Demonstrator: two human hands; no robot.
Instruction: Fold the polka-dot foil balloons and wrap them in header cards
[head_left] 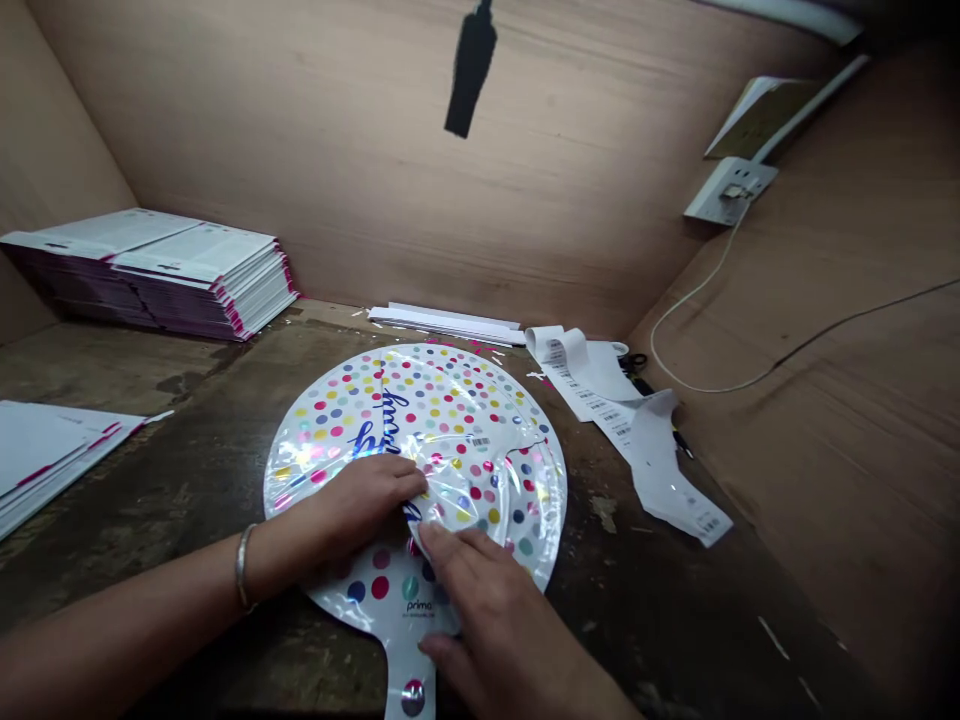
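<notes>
A flat foil balloon (450, 400) with coloured polka dots and blue script lies on the table, its round part up and its tail pointing at me. Part of the foil is folded over on itself, and a small barcode label (480, 441) shows on it. My left hand (367, 500), with a silver bangle on the wrist, is closed at the folded edge near the middle; its thumb is hidden. Just right and below, my right hand (499, 605) lies on the foil with its fingers stretched out. Its thumb stands apart, near the tail.
Stacked printed cards (195, 270) stand at the back left, and more cards (60, 460) lie at the left edge. White paper strips (446, 322) rest by the back wall. A barcode label roll (637, 430) trails on the right. A cable (697, 390) runs from the wall socket (731, 190).
</notes>
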